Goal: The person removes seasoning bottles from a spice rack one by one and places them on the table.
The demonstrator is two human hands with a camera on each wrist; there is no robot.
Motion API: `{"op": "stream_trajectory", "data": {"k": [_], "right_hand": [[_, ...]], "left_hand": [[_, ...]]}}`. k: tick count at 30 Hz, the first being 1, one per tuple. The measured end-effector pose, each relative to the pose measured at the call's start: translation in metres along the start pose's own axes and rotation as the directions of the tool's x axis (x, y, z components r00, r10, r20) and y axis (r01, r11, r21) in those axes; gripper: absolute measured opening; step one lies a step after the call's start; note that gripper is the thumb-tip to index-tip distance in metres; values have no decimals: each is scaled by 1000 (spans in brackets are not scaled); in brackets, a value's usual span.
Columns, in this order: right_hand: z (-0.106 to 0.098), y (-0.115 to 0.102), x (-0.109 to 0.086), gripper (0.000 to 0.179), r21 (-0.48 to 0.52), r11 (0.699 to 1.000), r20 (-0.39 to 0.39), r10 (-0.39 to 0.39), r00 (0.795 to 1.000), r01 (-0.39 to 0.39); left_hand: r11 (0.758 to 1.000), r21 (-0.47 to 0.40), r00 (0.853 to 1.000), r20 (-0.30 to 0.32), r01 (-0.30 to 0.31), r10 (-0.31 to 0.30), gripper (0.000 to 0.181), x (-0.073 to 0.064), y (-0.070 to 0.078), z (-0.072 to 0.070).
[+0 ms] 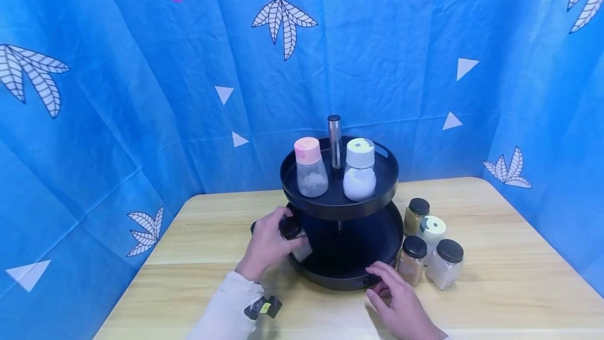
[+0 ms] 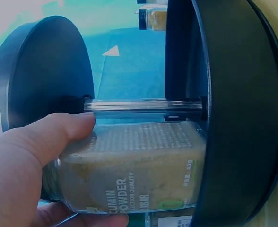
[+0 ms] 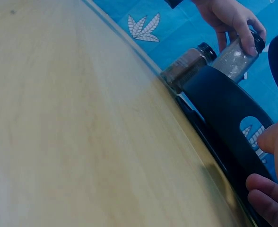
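Observation:
My left hand (image 1: 267,244) grips a glass jar of cumin powder (image 2: 134,170) with a black lid. It holds the jar tilted, at the left side of the lower tray (image 1: 330,282) of a black two-tier rack. In the left wrist view the jar's base reaches the tray's rim, and its label is readable. Near the front right of that tray is my right hand (image 1: 398,300), its fingers loosely bent and holding nothing. The right wrist view has its thumb by the handle cutout (image 3: 252,132); whether it touches the rim I cannot tell.
On the upper tray (image 1: 337,209) stand a pink-capped shaker (image 1: 312,174) and a white-capped shaker (image 1: 360,177), beside the metal post (image 1: 334,143). Several jars, including a black-lidded one (image 1: 445,266), stand right of the rack. Another jar (image 3: 186,66) is left of the tray.

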State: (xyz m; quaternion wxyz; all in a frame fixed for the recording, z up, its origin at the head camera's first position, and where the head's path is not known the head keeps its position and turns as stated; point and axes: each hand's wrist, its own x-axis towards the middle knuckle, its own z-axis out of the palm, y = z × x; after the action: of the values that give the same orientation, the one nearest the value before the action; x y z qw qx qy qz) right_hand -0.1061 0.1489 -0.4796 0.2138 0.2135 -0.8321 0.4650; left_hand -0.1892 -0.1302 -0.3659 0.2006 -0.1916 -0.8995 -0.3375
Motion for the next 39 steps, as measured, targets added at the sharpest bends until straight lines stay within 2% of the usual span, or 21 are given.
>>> {"op": "stream_trajectory", "data": {"k": [9, 20, 27, 39], "right_hand": [[0, 0, -1, 44, -1, 1000, 3, 14, 1000, -14], [0, 0, -1, 44, 1, 1000, 4, 17, 1000, -17], [0, -1, -1, 43, 2, 1000, 1, 13, 1000, -13], [-2, -1, -1, 42, 11, 1000, 18, 28, 999, -28]], "left_hand": [[1000, -10, 1000, -16, 10, -10, 49, 0, 3, -7], [998, 13, 998, -21, 58, -58, 54, -2, 4, -17], [997, 8, 997, -31, 76, -76, 51, -6, 0, -25], [998, 18, 996, -66, 56, -55, 51, -11, -7, -31]]}}
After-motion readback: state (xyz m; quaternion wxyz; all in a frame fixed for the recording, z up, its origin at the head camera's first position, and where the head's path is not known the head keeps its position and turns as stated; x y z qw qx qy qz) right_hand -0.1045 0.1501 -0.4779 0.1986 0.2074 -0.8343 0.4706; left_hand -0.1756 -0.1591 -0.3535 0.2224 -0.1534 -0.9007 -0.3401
